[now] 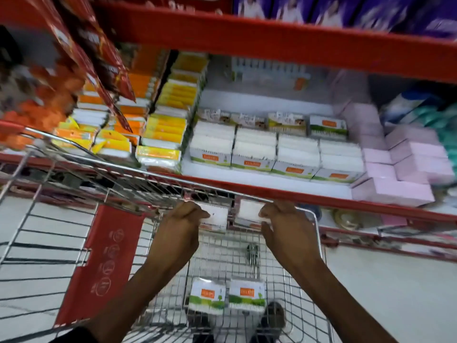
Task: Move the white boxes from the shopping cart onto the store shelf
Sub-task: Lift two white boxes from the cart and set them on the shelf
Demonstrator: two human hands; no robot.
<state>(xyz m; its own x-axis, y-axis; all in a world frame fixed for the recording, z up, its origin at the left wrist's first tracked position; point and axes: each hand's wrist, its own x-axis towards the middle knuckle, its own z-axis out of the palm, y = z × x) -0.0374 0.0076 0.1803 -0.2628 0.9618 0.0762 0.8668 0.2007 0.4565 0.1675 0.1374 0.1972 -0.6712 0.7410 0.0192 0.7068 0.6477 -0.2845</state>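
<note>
My left hand point(181, 219) grips a white box point(216, 217), and my right hand point(279, 216) grips a second white box point(248, 214). Both boxes are held side by side just below the cart's far rim point(158, 169), under the shelf's red front edge point(284, 194). Two more white boxes with green and orange labels point(207, 295) point(247, 294) lie on the floor of the wire shopping cart point(282, 280). On the white shelf point(247, 177), several matching white boxes point(274, 151) stand in a row, with more behind them.
Yellow and orange packs point(163, 134) fill the shelf to the left, pink boxes point(408, 167) to the right. A red upper shelf point(272, 38) hangs overhead with purple packages. The cart's red child-seat flap point(103, 258) hangs at left. A lower shelf point(371, 231) sits beneath.
</note>
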